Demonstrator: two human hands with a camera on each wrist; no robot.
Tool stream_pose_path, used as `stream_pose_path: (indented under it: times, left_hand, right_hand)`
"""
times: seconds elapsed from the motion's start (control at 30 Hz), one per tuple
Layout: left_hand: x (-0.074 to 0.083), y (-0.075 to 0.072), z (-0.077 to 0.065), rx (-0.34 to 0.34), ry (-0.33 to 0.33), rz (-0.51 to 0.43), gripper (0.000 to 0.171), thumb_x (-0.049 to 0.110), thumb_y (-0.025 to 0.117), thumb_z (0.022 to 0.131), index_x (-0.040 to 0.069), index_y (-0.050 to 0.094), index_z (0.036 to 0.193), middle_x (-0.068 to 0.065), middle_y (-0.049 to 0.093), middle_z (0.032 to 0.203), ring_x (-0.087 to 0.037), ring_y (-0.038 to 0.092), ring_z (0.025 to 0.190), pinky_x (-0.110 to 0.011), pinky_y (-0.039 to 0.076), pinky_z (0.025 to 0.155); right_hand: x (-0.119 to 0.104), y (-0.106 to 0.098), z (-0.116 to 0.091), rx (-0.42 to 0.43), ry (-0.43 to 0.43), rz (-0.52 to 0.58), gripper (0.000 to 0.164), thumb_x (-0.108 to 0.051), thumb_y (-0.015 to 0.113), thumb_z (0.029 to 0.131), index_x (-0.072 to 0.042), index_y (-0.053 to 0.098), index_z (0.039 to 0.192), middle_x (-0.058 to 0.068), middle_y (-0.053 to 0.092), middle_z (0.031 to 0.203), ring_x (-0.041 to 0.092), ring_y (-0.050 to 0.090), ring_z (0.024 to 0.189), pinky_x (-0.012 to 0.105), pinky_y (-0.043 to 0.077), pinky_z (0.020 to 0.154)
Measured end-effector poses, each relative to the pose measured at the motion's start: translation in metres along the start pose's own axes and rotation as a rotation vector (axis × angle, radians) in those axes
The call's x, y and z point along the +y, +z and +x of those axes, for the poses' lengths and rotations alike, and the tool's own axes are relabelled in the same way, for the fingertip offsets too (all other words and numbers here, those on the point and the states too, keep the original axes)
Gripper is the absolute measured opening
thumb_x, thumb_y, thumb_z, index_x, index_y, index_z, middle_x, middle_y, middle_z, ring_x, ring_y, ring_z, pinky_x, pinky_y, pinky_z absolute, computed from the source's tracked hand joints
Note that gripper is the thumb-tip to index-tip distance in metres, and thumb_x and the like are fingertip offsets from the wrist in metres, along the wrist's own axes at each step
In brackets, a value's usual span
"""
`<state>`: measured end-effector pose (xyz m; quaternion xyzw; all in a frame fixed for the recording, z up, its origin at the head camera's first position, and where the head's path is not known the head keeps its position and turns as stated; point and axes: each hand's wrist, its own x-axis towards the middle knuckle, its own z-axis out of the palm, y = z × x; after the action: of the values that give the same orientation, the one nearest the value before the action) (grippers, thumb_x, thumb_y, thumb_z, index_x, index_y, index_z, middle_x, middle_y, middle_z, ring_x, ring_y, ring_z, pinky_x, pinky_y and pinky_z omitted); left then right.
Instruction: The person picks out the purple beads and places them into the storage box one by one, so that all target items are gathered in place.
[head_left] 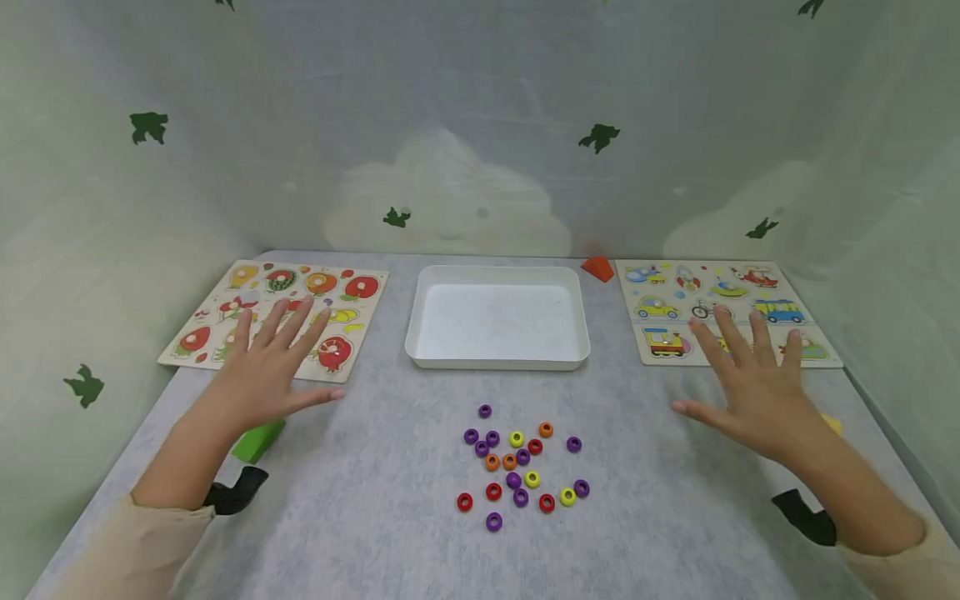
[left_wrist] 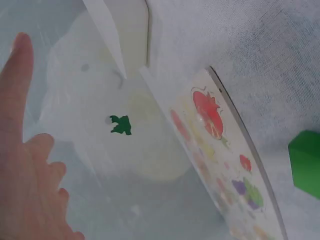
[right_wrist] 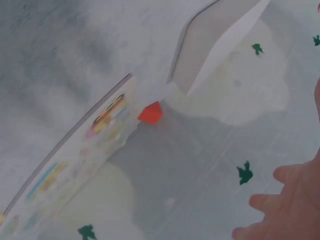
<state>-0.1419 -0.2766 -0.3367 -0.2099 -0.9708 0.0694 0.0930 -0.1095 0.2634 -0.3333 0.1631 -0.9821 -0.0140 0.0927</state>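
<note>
Both hands are spread with straight fingers, holding nothing: the left hand [head_left: 266,379] overlaps the fruit board [head_left: 322,292] in the head view, the right hand [head_left: 761,408] the vehicle board [head_left: 705,292]. Each board's long axis runs side to side, the fruit board slightly skewed. Coloured beads [head_left: 513,480] lie scattered on the bench [head_left: 375,483] between the hands.

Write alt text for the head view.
A bare left hand and bare right hand hover outspread above a grey tabletop. Small round purple, red, orange and yellow beads lie before a white rectangular tray between a flat cream fruit board and flat cream vehicle board.
</note>
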Motion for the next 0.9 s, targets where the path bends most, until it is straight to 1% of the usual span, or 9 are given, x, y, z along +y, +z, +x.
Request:
stream_pose_path:
  times: [0.07,0.13,0.23,0.3,0.4,0.5,0.67,0.8,0.9]
  left_hand:
    - [-0.001,0.003,0.007,0.014,0.019,-0.042,0.098,0.071,0.043,0.062,0.019,0.001,0.134,-0.004,-0.007,0.138,-0.024,-0.012,0.122,-0.048,-0.015,0.092]
    - [-0.002,0.008,0.017,0.019,0.03,-0.117,0.098,0.068,0.045,0.063,0.018,0.001,0.134,-0.002,-0.008,0.138,-0.023,-0.009,0.123,-0.048,-0.009,0.094]
    - [-0.002,0.017,0.032,0.009,0.016,-0.266,0.097,0.064,0.05,0.064,0.019,0.0,0.134,0.002,-0.009,0.137,-0.022,-0.003,0.124,-0.051,0.005,0.095]
    - [0.001,0.024,0.041,-0.012,-0.004,-0.378,0.097,0.062,0.052,0.064,0.021,-0.002,0.133,0.005,-0.009,0.137,-0.021,-0.001,0.124,-0.051,0.012,0.094]
    - [0.007,0.033,0.054,-0.064,-0.054,-0.52,0.096,0.061,0.053,0.064,0.024,-0.003,0.133,0.008,-0.006,0.137,-0.019,0.002,0.124,-0.05,0.016,0.093]
    - [0.015,0.041,0.064,-0.111,-0.095,-0.627,0.095,0.059,0.055,0.063,0.027,-0.002,0.132,0.006,0.0,0.137,-0.019,0.006,0.124,-0.047,0.015,0.095]
    - [0.029,0.055,0.078,-0.171,-0.17,-0.762,0.089,0.053,0.059,0.064,0.031,0.005,0.132,0.007,0.009,0.137,-0.017,0.011,0.123,-0.045,0.017,0.095]
    - [0.038,0.067,0.087,-0.214,-0.19,-0.855,0.089,0.048,0.063,0.064,0.027,0.011,0.133,0.004,0.013,0.136,-0.019,0.019,0.121,-0.043,0.022,0.094]
    - [0.041,0.073,0.091,-0.224,-0.165,-0.906,0.09,0.045,0.065,0.064,0.019,0.014,0.133,0.0,0.017,0.136,-0.021,0.024,0.119,-0.041,0.027,0.092]
  right_hand:
    - [-0.005,0.0,0.002,0.029,-0.033,0.042,0.096,-0.063,0.051,0.064,-0.02,0.0,0.134,0.007,-0.008,0.137,0.03,-0.017,0.119,0.051,-0.021,0.085]
    - [-0.011,0.002,0.004,0.053,-0.073,0.1,0.095,-0.058,0.053,0.066,-0.018,0.0,0.134,0.008,-0.004,0.138,0.03,-0.012,0.121,0.051,-0.015,0.09]
    - [-0.023,0.009,0.008,0.068,-0.135,0.23,0.091,-0.052,0.056,0.069,-0.016,0.003,0.134,0.007,0.002,0.137,0.028,-0.004,0.123,0.05,0.0,0.095]
    - [-0.034,0.016,0.009,0.047,-0.159,0.333,0.088,-0.049,0.056,0.07,-0.017,0.005,0.134,0.005,0.005,0.137,0.026,0.002,0.123,0.049,0.011,0.095]
    - [-0.05,0.028,0.011,-0.027,-0.154,0.471,0.083,-0.049,0.054,0.071,-0.021,0.007,0.134,0.001,0.008,0.137,0.022,0.01,0.122,0.047,0.022,0.092]
    - [-0.065,0.041,0.012,-0.119,-0.127,0.582,0.079,-0.048,0.054,0.072,-0.026,0.009,0.133,-0.001,0.014,0.135,0.02,0.016,0.121,0.044,0.026,0.091]
    - [-0.083,0.064,0.014,-0.244,-0.139,0.753,0.067,-0.035,0.061,0.072,-0.023,0.027,0.129,-0.002,0.03,0.127,0.015,0.037,0.108,0.034,0.038,0.084]
    - [-0.088,0.079,0.014,-0.336,-0.168,0.823,0.054,-0.032,0.061,0.072,-0.018,0.041,0.121,-0.007,0.041,0.117,0.009,0.045,0.094,0.027,0.042,0.077]
    - [-0.088,0.086,0.014,-0.38,-0.167,0.853,0.045,-0.031,0.06,0.073,-0.02,0.047,0.115,-0.011,0.046,0.11,0.005,0.046,0.091,0.023,0.041,0.077]
